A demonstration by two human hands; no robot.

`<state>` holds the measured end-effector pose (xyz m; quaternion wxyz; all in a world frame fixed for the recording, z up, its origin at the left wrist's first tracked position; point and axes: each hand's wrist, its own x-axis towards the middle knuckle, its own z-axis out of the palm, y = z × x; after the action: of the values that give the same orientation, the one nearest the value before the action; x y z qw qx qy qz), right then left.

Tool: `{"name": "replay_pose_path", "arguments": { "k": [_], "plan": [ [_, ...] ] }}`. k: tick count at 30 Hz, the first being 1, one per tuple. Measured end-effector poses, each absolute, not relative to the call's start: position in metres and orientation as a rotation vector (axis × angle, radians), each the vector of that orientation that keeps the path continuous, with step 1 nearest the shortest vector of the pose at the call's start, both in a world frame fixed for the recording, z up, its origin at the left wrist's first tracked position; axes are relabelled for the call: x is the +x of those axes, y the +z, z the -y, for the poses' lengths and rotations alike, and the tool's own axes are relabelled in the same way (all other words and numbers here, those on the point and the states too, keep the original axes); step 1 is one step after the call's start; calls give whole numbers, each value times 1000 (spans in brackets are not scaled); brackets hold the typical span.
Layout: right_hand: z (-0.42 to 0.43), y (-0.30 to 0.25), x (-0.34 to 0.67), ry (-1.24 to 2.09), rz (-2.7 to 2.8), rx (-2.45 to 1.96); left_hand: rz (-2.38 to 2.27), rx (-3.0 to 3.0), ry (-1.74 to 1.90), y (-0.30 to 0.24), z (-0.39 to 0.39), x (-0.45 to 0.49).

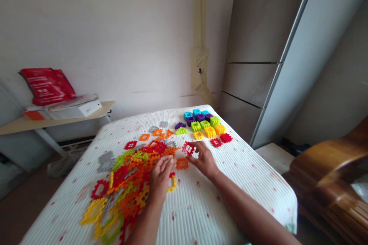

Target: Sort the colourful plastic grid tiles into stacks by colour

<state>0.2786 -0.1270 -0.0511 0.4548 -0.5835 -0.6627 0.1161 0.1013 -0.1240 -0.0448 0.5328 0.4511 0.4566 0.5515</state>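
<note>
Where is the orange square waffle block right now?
In the head view, the orange square plastic waffle block lies on the white quilted bed cover between the left hand and right hand, just below the red square plastic waffle block.

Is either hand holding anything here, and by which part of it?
The right hand appears to pinch a red waffle block by its right edge; the left hand shows nothing held.

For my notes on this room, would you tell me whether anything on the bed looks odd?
Yes: the loose heap of plastic lattice pieces sprawls untidily across the white bedcover, unlike the neat colour-grouped stacks beyond it.
</note>
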Motion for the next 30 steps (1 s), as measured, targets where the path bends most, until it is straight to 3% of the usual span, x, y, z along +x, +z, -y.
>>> {"name": "replay_pose_path", "arguments": {
  "k": [4, 9, 30],
  "plan": [
    [124, -45, 320, -86, 1499, -1920, -1135, 1069, 1327, -43, 123, 97],
    [121, -49, 348, -176, 1387, -2358, -1125, 1103, 1314, -44, 123, 99],
    [110, -63, 351, -170, 1371, -2510, -1116, 1173, 1345, -47, 120, 93]
  ]
}}
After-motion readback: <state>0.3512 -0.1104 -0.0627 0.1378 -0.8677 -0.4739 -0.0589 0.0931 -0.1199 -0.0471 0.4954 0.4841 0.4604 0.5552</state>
